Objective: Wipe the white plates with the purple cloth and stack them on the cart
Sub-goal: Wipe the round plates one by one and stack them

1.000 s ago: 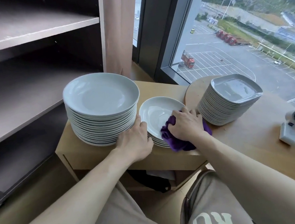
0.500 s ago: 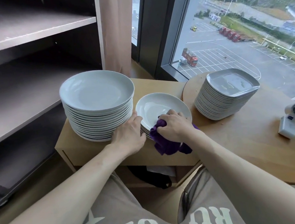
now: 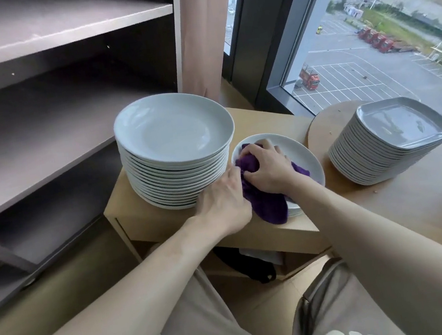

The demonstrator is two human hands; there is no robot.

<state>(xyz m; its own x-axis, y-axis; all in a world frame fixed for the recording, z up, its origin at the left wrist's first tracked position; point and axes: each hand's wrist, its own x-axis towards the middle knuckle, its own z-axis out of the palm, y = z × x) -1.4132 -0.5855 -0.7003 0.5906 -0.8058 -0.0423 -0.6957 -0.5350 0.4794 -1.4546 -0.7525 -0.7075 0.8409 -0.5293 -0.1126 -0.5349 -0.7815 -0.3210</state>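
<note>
The right hand [image 3: 266, 165] sits just right of the frame's centre, its fingers [image 3: 251, 150] clenched over a bunched purple cloth [image 3: 267, 203] and pressing it into the top small white plate [image 3: 304, 155] of a low stack. Part of the cloth spills over the plate's near rim and hangs onto the top of the pale wooden cart [image 3: 147, 220].

The left hand [image 3: 222, 198] lies at the near-left rim of that plate, touching the cloth. Its fingertips are hidden behind the cloth and the plate edge, so I cannot tell whether they grip the rim or only rest against it.

Just to the left of the small plates, also on the cart, stands a tall stack of large round white plates [image 3: 172, 134], close enough that the left hand's thumb nearly meets its lower edge.

Toward the right of the frame, a stack of square grey plates [image 3: 389, 140] stands on a round wooden counter [image 3: 431, 194] that adjoins the cart. Dark shelves [image 3: 25, 38] fill the upper left, a pinkish curtain [image 3: 203, 28] hangs at top centre, and a window [image 3: 367, 47] at the upper right looks onto a parking lot.
</note>
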